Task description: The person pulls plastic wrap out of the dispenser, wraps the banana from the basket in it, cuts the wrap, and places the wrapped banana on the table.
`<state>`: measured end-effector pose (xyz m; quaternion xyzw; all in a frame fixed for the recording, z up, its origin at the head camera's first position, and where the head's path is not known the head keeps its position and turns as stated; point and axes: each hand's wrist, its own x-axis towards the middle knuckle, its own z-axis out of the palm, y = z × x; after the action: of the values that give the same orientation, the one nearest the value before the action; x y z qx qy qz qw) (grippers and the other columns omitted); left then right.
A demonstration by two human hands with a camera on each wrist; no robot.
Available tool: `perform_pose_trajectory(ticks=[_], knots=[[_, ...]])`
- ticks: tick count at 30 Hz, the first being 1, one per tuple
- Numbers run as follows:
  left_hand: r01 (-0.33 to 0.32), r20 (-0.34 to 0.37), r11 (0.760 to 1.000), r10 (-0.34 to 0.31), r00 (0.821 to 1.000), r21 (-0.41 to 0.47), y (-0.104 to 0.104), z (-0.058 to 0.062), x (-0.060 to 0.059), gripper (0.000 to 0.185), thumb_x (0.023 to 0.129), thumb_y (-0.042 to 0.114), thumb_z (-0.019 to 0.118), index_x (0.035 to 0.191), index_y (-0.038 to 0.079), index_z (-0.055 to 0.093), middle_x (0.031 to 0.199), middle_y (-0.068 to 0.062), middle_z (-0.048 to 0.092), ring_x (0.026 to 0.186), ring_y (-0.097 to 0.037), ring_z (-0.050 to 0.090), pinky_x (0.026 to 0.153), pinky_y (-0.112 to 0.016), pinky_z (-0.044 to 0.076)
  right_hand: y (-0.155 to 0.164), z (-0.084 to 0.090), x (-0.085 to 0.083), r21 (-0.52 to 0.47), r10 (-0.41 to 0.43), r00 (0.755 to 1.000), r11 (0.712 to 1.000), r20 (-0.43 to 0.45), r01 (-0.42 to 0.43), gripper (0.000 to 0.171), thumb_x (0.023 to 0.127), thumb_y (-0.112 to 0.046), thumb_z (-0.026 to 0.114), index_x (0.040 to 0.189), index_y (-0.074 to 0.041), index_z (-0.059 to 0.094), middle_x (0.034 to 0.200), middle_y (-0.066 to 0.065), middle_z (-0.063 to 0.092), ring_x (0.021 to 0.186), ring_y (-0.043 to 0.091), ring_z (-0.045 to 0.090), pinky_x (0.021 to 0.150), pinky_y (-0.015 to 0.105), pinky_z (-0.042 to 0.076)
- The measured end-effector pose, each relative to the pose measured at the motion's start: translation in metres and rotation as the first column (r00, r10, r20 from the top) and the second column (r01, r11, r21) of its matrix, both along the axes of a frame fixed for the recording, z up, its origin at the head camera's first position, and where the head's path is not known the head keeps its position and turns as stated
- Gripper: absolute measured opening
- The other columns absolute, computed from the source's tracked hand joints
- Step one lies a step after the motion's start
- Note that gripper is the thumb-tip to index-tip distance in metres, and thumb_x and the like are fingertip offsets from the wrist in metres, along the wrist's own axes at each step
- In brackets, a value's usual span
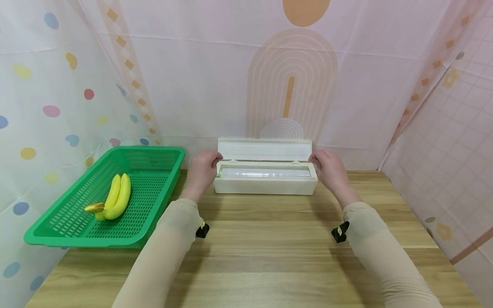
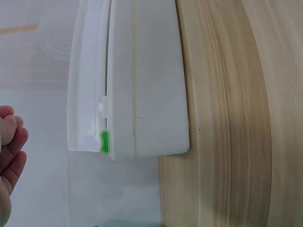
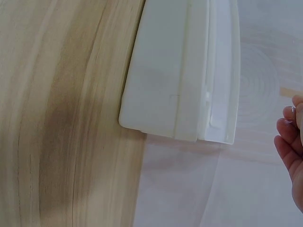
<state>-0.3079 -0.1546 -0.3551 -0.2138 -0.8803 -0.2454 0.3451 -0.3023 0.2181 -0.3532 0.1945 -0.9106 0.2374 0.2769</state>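
A long white dispenser box [image 1: 265,185] stands at the back of the wooden table [image 1: 269,248], its lid [image 1: 265,149] raised and a clear roll [image 1: 265,172] showing inside. My left hand [image 1: 202,169] is at the box's left end, the thumb close to the lid corner. My right hand [image 1: 330,170] is at the right end in the same way. In the left wrist view the curled fingers [image 2: 10,142] sit apart from the box [image 2: 147,80], which has a green tab [image 2: 105,142]. In the right wrist view the fingers [image 3: 291,151] also stand off the box [image 3: 165,71].
A green plastic basket [image 1: 161,188] lies at the table's left with two bananas [image 1: 117,196] in it. Patterned curtains hang close behind and on both sides. Bare wood stretches in front of the box.
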Motion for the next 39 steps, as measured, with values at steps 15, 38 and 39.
perform_pose_trajectory(ticks=[15, 38, 39], knots=[[0.015, -0.028, 1.0, -0.015, 0.999, 0.002, -0.002, 0.006, 0.009, 0.014, 0.086, -0.013, 0.065, 0.09, -0.002, 0.071, 0.089, -0.016, 0.071, 0.087, -0.035, 0.064, 0.082, -0.046, 0.054, 0.002, 0.003, 0.006, -0.01, 0.031, 0.998, 0.999, -0.049, -0.032, 0.012, 0.087, 0.01, 0.061, 0.093, 0.0, 0.065, 0.094, 0.017, 0.067, 0.095, 0.038, 0.062, 0.088, 0.051, 0.048], [0.057, -0.08, 0.998, -0.06, 0.995, -0.038, -0.006, 0.019, 0.022, 0.014, 0.085, -0.012, 0.067, 0.091, -0.001, 0.072, 0.089, -0.015, 0.07, 0.085, -0.033, 0.065, 0.078, -0.044, 0.055, 0.005, 0.015, 0.014, 0.057, 0.069, 0.986, 0.997, -0.155, -0.061, 0.013, 0.087, 0.014, 0.065, 0.094, 0.003, 0.065, 0.093, 0.017, 0.067, 0.092, 0.036, 0.064, 0.082, 0.048, 0.053], [0.059, -0.083, 0.998, -0.062, 0.995, -0.038, -0.006, 0.02, 0.022, 0.014, 0.085, -0.012, 0.067, 0.091, -0.001, 0.072, 0.089, -0.015, 0.07, 0.085, -0.033, 0.065, 0.078, -0.045, 0.055, 0.005, 0.015, 0.014, 0.057, 0.071, 0.985, 0.996, -0.16, -0.063, 0.013, 0.087, 0.014, 0.065, 0.094, 0.003, 0.065, 0.093, 0.017, 0.067, 0.091, 0.036, 0.064, 0.082, 0.048, 0.053]])
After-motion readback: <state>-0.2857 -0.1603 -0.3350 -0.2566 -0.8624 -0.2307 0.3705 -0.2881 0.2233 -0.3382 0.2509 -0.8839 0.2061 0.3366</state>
